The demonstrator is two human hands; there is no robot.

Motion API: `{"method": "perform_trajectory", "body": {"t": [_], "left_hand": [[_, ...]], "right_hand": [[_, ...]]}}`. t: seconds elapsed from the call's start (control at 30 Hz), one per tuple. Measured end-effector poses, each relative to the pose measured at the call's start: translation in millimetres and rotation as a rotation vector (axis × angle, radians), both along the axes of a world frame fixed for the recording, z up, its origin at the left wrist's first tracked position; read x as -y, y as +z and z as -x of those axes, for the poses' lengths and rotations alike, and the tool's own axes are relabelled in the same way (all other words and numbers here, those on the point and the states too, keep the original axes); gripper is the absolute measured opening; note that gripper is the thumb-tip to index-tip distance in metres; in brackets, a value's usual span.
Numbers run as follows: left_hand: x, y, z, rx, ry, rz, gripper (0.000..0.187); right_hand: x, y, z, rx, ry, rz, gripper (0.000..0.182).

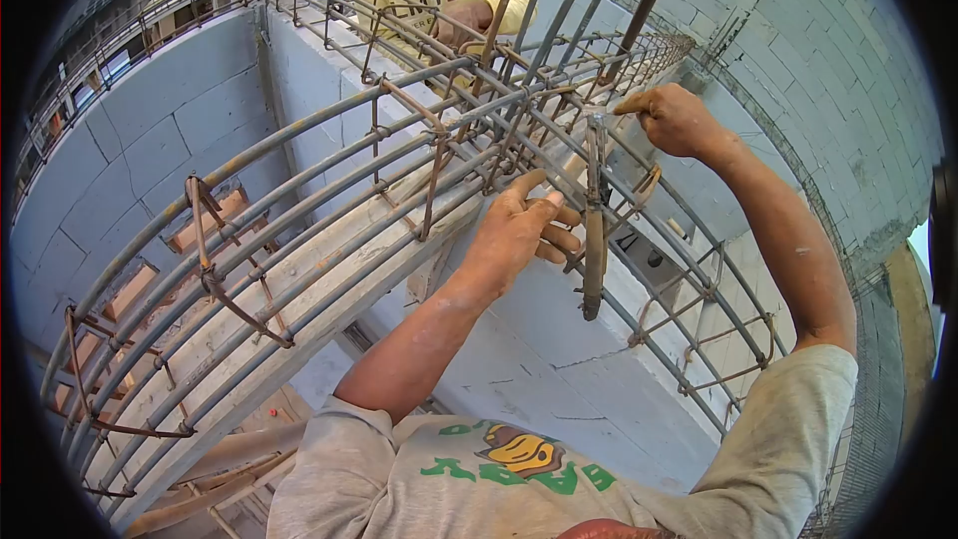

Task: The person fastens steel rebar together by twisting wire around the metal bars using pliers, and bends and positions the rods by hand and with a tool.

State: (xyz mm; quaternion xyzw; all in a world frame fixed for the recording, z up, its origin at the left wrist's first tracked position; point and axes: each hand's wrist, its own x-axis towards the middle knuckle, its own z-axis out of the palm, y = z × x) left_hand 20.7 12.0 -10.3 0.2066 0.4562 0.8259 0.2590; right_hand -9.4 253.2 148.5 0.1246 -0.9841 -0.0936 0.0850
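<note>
1 tool between 2 hands

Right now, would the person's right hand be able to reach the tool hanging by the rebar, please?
Probably yes: the right hand has its index finger extended close to the upper end of the tool, and nothing visible stands between them, though depth is hard to judge from one view.

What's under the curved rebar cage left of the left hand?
Under the rebar cage, a pale curved ledge shows through the gaps. Strips of it directly behind the steel are covered, so their surface can't be checked.
</note>
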Motion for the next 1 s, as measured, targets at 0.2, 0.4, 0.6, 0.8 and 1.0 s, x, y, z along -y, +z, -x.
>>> {"method": "perform_trajectory", "body": {"t": [0.2, 0.4, 0.6, 0.8, 1.0], "left_hand": [[-14.4, 0.9, 15.6, 0.046, 0.017, -0.021, 0.057], [-22.6, 7.4, 15.1, -0.006, 0.128, 0.099, 0.057], [-21.0, 16.4, 18.0, -0.048, 0.096, 0.324, 0.058], [-22.5, 21.6, 23.4, -0.094, 0.052, 0.439, 0.055], [-27.0, 24.4, 21.8, -0.119, 0.065, 0.534, 0.043]], "right_hand": [[-3.3, -34.1, 46.2, -0.113, 0.059, 0.113, 0.037], [-1.4, -56.3, 75.1, -0.238, 0.166, 0.212, 0.028], [-12.6, -77.0, 91.2, -0.133, 0.293, 0.075, 0.021], [6.1, -66.8, 93.2, 0.038, 0.270, 0.326, 0.018], [8.4, -104.2, 105.4, -0.267, 0.335, 0.286, 0.010]]}}
